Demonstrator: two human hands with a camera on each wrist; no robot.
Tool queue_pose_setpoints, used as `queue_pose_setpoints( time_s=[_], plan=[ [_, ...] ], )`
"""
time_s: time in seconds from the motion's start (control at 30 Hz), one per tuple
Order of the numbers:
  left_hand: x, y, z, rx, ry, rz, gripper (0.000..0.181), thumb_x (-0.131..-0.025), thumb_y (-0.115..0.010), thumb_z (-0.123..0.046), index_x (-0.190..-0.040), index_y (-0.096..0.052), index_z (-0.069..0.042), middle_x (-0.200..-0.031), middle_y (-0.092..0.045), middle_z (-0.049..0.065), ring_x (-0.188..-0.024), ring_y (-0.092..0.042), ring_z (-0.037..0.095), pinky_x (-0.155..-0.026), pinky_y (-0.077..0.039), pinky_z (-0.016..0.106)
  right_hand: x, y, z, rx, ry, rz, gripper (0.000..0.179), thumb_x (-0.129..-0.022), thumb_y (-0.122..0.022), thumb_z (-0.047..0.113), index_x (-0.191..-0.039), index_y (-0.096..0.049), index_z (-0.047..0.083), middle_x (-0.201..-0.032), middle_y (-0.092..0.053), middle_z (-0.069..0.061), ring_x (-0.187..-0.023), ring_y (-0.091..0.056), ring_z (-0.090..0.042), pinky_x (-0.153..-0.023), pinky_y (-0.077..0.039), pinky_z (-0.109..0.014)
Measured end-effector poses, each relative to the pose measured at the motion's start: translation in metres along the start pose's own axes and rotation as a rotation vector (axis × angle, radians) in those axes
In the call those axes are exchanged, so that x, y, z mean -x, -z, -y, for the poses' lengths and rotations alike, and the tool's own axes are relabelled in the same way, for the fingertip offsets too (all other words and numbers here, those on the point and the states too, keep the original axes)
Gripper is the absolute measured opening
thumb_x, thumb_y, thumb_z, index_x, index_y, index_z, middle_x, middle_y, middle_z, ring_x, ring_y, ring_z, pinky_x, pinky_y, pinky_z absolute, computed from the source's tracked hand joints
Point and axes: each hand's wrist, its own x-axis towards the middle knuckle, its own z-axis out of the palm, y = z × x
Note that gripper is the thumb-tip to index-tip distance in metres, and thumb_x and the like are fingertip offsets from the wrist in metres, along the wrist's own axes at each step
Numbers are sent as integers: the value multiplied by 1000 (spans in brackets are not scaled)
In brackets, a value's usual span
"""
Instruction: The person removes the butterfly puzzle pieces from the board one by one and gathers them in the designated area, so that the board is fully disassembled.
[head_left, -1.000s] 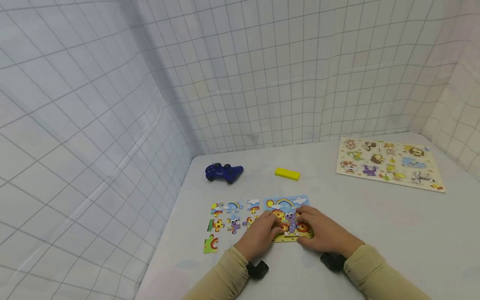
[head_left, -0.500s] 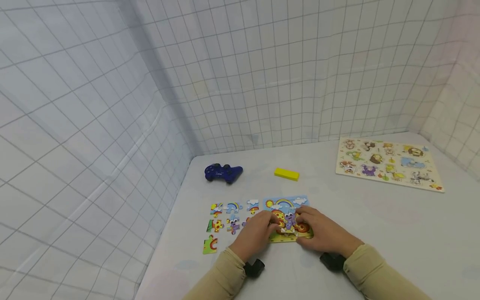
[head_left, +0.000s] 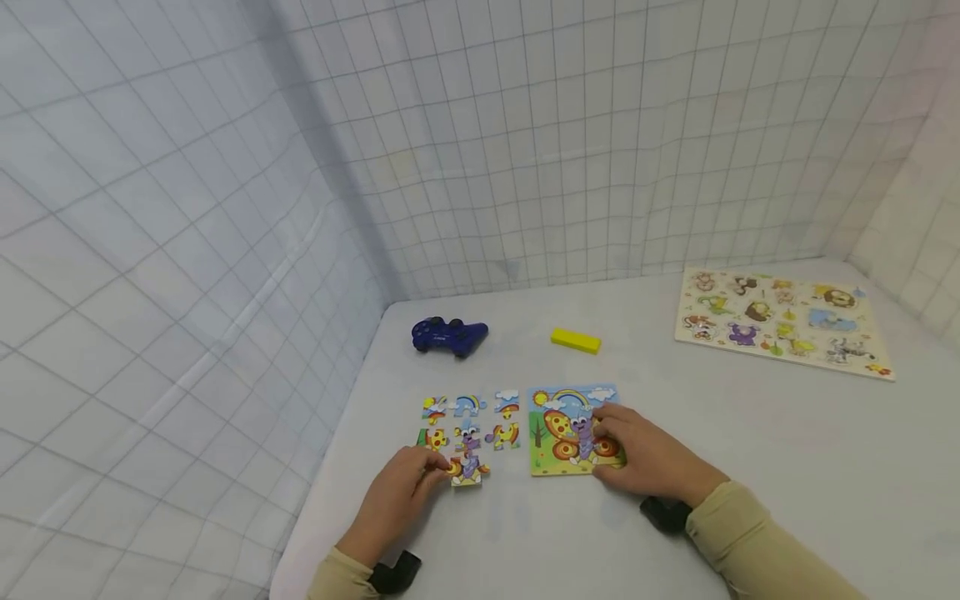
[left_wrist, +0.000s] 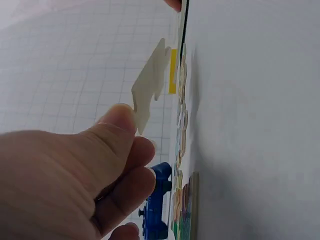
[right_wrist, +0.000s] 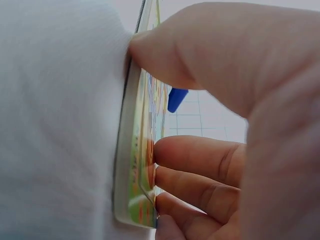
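Observation:
My left hand (head_left: 401, 492) pinches a butterfly jigsaw piece (head_left: 467, 472) between thumb and fingers. In the left wrist view its plain pale side shows, and it is held above the table. Behind it, several loose pieces lie in rows, among them a rainbow piece (head_left: 467, 406), a cloud piece (head_left: 507, 401) and a yellow-red piece (head_left: 505, 436). To their right lies the butterfly puzzle board (head_left: 542, 460). My right hand (head_left: 648, 454) grips the board's near right part, the thumb at its near edge and the fingertips on the picture. The left hand covers the lower left of the loose pieces.
A blue game controller (head_left: 448, 337) lies at the back left of the white table. Right of it is a yellow bar (head_left: 575, 341). An animal peg board (head_left: 687, 310) lies at the back right. Grid-patterned cloth walls (head_left: 525, 200) rise behind and at the sides.
My left hand has moved left from the board to the loose pieces, carrying the butterfly piece. The board's whole picture is now visible on its left side. My right hand stays on the board.

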Motion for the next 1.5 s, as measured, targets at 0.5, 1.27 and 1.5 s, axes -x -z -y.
queue_pose_setpoints(
  time_s=[0.5, 1.27, 1.5],
  plan=[
    [2, -6, 18, -1, -149, -29, 16, -87, -82, -18, -98, -71, -22, -95, -66, -14, -92, -59, 6, -84, -52, 31, -1, 1, 0, -16, -19, 23, 45, -88, -80, 38, -121, -69, 9, -148, -54, -13, -143, -45, -35, -114, -41, -52],
    [1, -7, 23, 1, -157, -9, 15, -86, -84, -19, -92, -71, -25, -96, -67, -17, -93, -58, 5, -82, -52, 29, -1, -1, -1, -10, -22, 29, 44, -88, -80, 38, -121, -68, 11, -150, -53, -11, -143, -46, -34, -113, -42, -52],
    [3, -6, 23, 13, -146, 4, 14, -86, -84, -18, -93, -73, -24, -100, -68, -15, -98, -58, 6, -86, -52, 30, -1, -2, -1, -6, -13, 22, 43, -88, -81, 37, -120, -68, 11, -149, -53, -11, -143, -46, -34, -113, -42, -52]
  ],
)
